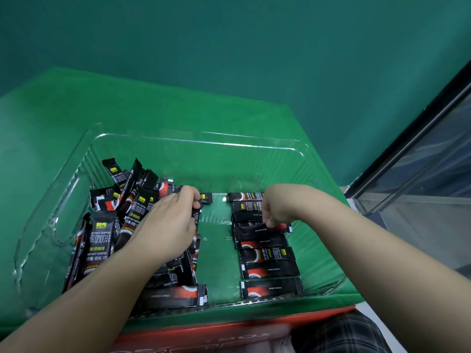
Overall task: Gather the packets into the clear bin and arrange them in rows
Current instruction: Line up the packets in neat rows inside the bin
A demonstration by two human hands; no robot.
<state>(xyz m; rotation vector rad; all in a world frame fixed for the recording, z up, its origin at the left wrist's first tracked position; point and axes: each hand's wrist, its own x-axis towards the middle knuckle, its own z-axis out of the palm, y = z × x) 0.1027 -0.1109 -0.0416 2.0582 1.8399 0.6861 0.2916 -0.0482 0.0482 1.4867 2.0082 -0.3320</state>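
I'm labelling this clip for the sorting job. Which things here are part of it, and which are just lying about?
Part of the job: clear bin, loose packets, packet row, left hand, right hand.

Lying about: green cloth, red box.

I saw a bare strip of floor running down the middle of the clear bin (198,142), and the whole far part lay open to reach. A loose heap of packets (122,215) blocked the left side, some leaning up against the wall. A neat column of packets (267,253) filled the right. My left hand (168,220) and right hand (276,207) flanked the gap.
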